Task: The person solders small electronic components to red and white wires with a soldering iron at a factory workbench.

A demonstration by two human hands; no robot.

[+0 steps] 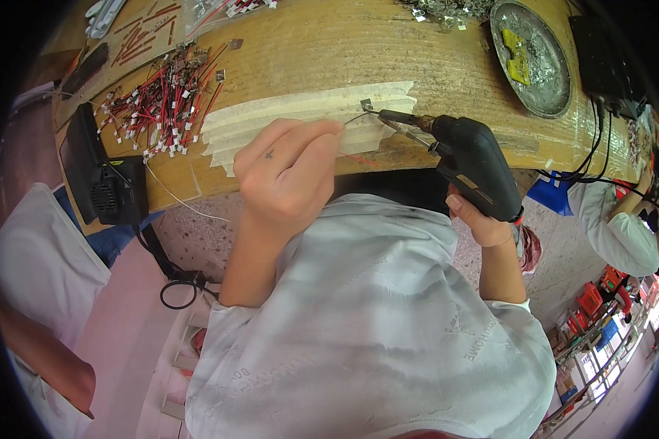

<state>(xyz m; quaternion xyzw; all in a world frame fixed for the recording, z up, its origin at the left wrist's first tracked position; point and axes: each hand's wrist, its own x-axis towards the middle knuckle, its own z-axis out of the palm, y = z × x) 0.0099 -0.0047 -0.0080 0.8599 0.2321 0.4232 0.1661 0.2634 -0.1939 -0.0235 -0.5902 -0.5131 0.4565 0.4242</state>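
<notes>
My left hand is closed in a pinch on a thin wire lead. Its dark strand runs from my fingertips to a small dark square piece, which lies on strips of pale masking tape. A red strand sticks out below my fingers. My right hand is wrapped round the grip of a black soldering gun. The gun points left, and its tip is at the square piece, where the dark strand ends. Whether tip and strand touch, I cannot tell.
Red and black wires with white connectors lie heaped at the left, near a black device. A round metal dish holds a yellow sponge at the right. Beyond it stands a black box. Other people sit at both sides.
</notes>
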